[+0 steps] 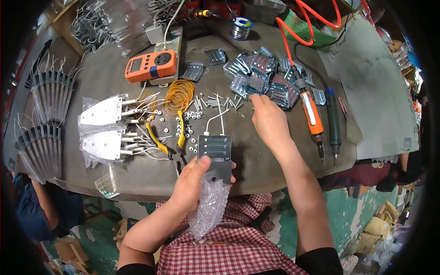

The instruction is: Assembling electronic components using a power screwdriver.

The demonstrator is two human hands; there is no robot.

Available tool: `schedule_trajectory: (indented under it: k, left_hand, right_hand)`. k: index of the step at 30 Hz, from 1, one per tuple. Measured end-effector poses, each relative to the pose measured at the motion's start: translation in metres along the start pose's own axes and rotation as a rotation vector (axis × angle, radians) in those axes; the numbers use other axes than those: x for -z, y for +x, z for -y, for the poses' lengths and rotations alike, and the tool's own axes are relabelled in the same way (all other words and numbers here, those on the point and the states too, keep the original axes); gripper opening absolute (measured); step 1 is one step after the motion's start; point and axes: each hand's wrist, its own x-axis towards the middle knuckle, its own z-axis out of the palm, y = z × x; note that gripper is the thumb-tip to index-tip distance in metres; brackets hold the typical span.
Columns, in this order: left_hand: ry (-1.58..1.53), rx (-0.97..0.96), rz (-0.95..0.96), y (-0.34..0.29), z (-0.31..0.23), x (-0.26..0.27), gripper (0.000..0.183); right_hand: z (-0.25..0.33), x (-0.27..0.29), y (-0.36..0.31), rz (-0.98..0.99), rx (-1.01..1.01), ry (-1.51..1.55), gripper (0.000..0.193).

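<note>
My left hand (189, 185) is closed round a flat dark plate (222, 167) with a slotted metal cover on its upper part. Two white wires rise from its far end, and clear bubble wrap (209, 208) covers its near end. My right hand (268, 121) is over the table with its fingers bent together, just short of a heap of slotted metal cover plates (259, 66); whatever it pinches is too small or hidden to make out. Loose screws (213, 101) lie to the left of its fingertips. Small white round pieces (192, 115) are scattered left of the plate.
Yellow-handled pliers (158, 139) lie beside bubble-wrapped white plates (103, 110) with wires. Behind are an orange meter (151, 65), yellow rubber bands (180, 95) and a solder spool (241, 28). An orange screwdriver (312, 117) on a red hose and a green-handled tool (333, 121) lie right.
</note>
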Motion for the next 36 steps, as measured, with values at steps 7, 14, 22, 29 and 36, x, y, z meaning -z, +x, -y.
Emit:
schedule_trajectory:
  k: [7,14,22,29,36]
  left_hand:
    - [-0.004,0.003,-0.043,-0.001,0.000,0.009,0.052]
    - [0.406,-0.208,-0.092,-0.008,0.005,-0.003,0.034]
    - [0.349,-0.190,-0.048,0.000,0.010,-0.004,0.032]
    - [0.019,-0.150,-0.052,0.011,-0.001,-0.001,0.034]
    - [0.113,-0.125,-0.043,0.012,0.006,0.002,0.031]
  right_hand:
    - [0.058,0.049,-0.039,0.265,-0.299,1.246,0.010]
    - [0.073,0.057,-0.048,0.137,0.033,0.635,0.015]
    - [0.035,0.035,-0.038,0.632,-0.421,1.303,0.023]
    - [-0.008,0.000,0.003,0.004,-0.024,-0.026,0.020]
    - [0.050,0.052,-0.016,0.232,-0.296,1.071,0.014]
